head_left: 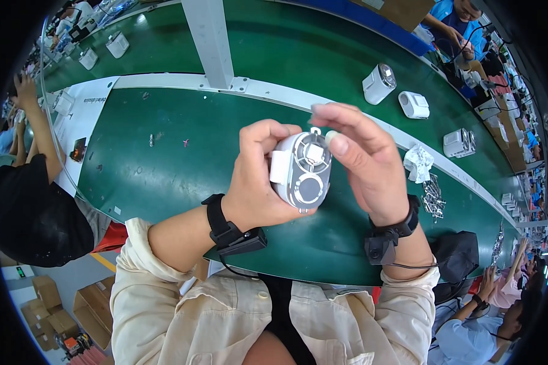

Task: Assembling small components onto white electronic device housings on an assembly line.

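My left hand (249, 164) grips a white rounded device housing (280, 166) over the green table. Its oval grey face (310, 170) is turned up and shows two round parts: a spoked ring around a white square, and a plain disc below it. A small clear loop (315, 131) sticks out at the housing's top end. Beside that end is my right hand (371, 158), its thumb and fingers apart around the loop's area. Whether a fingertip touches the housing is hard to tell. Straps with small black boxes circle both wrists.
Right of my hands lie a crumpled white wrapper (418, 163) and a pile of small metal parts (433, 198). Similar white housings (379, 84) stand on the green belt beyond the white rail (274, 96). A grey post (208, 42) rises there. Co-workers sit at both sides.
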Tool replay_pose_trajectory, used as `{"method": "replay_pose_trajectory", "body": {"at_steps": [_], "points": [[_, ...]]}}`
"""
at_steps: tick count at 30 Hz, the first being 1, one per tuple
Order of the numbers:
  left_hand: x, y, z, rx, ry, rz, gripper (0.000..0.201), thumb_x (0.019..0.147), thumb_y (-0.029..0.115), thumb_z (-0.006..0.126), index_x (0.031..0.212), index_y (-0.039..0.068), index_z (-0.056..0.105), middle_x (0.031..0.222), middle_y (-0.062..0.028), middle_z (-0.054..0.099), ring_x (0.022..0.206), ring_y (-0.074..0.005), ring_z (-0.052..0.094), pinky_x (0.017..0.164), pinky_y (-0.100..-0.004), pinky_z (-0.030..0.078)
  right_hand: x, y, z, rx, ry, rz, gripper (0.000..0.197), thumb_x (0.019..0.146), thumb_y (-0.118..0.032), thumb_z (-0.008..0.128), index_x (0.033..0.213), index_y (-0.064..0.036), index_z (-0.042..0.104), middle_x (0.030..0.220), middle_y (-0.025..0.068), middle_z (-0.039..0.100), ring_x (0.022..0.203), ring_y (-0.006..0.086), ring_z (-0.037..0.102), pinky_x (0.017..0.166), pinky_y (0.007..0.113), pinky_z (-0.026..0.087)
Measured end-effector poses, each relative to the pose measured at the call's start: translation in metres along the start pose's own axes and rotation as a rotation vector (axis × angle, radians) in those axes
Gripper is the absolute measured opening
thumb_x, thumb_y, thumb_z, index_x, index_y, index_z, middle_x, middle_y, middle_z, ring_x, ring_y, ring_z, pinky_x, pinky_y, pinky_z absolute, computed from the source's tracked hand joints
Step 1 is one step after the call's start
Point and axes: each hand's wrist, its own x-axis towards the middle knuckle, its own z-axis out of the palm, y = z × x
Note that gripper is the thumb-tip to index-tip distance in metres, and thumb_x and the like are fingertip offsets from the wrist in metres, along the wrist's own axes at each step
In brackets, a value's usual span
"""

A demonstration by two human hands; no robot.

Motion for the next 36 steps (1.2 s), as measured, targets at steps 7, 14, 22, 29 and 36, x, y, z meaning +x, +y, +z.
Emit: {"method": "replay_pose_trajectory", "body": {"at_steps": [7,14,22,29,36], "points": [[-0.004,-0.002,0.001,0.001,-0.066,0.027,0.084,0.063,0.004,0.084,0.122,0.008,0.024,0.113,-0.015,0.05,0.096,-0.0201,0.059,0.08,-0.0323,0.048,-0.001,0.016,0.008,0.522,-0.161,0.276,0.039,0.091,-0.016,0.059,0.126,0.0021,0.056,0.139,0.0192,0.047,0.124,0.0267,0.051,0.104,0.037,0.041],[-0.004,-0.006,0.008,0.128,0.067,0.227,0.075,0.063,0.005,0.084,0.116,0.008,0.03,0.107,-0.017,0.055,0.091,-0.0268,0.06,0.076,-0.0362,0.048,0.0,0.015,0.003,0.285,-0.372,0.085,0.04,0.093,-0.022,0.057,0.126,0.0015,0.056,0.141,0.0212,0.044,0.124,0.028,0.05,0.106,0.039,0.039],[-0.005,-0.001,0.009,0.058,0.071,0.168,0.071,0.065,0.009,0.085,0.111,0.009,0.031,0.108,-0.0171,0.056,0.094,-0.0306,0.059,0.08,-0.041,0.046,-0.01,0.015,0.028,0.444,-0.096,0.091,0.036,0.093,-0.023,0.057,0.122,-0.0019,0.059,0.142,0.0218,0.042,0.126,0.0295,0.048,0.105,0.04,0.038],[0.0,-0.001,0.004,0.129,0.003,0.247,0.072,0.065,0.009,0.085,0.111,0.009,0.03,0.107,-0.0189,0.056,0.096,-0.0308,0.06,0.078,-0.0379,0.048,-0.004,0.017,0.008,0.192,-0.335,-0.062,0.037,0.096,-0.027,0.053,0.122,-0.002,0.059,0.14,0.02,0.043,0.123,0.0268,0.049,0.103,0.038,0.039],[0.002,-0.001,0.009,0.08,0.005,0.243,0.077,0.064,0.007,0.085,0.114,0.01,0.026,0.107,-0.0168,0.049,0.091,-0.0249,0.058,0.072,-0.0334,0.047,-0.009,0.016,0.02,0.19,-0.185,-0.019,0.039,0.097,-0.025,0.051,0.126,-0.0009,0.055,0.136,0.0188,0.046,0.124,0.0258,0.047,0.103,0.037,0.038]]}}
